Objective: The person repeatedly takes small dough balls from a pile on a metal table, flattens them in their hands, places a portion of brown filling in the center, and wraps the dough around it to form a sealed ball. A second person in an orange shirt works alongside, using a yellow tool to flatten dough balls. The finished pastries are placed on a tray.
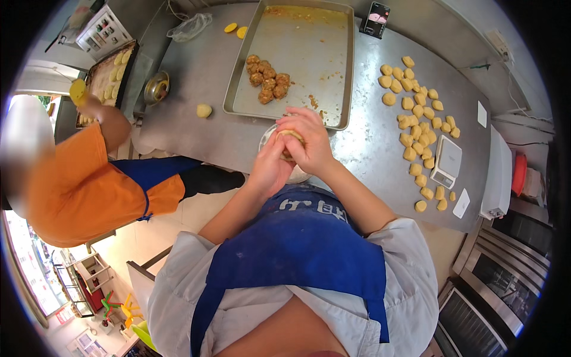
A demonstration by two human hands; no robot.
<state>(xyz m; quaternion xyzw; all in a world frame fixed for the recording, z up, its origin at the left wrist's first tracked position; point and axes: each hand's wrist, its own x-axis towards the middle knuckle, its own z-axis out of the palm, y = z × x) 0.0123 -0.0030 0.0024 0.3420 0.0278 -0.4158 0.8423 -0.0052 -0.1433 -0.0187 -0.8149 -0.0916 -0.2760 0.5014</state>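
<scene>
My left hand (pixel 271 167) and my right hand (pixel 308 142) are cupped together around a piece of dough (pixel 292 134), which they mostly hide. Brownish filling seems to show in its opening. Below them, partly covered, stands a round bowl (pixel 266 137) with white powder on it, at the table's near edge. Just beyond my hands lies a large metal tray (pixel 308 58). Several balls of brown filling (pixel 266 80) are grouped on its left side, and crumbs are scattered along its right. One smooth, round dough ball (pixel 204 110) rests on the table to the left of the tray.
Many dough pieces (pixel 417 111) spread over the right of the steel table (pixel 370 134), beside a digital scale (pixel 447 160). A phone (pixel 375 20) stands behind. At left are a metal bowl (pixel 156 88), a baking tray (pixel 100 78) of pastries and a co-worker in orange (pixel 84 183).
</scene>
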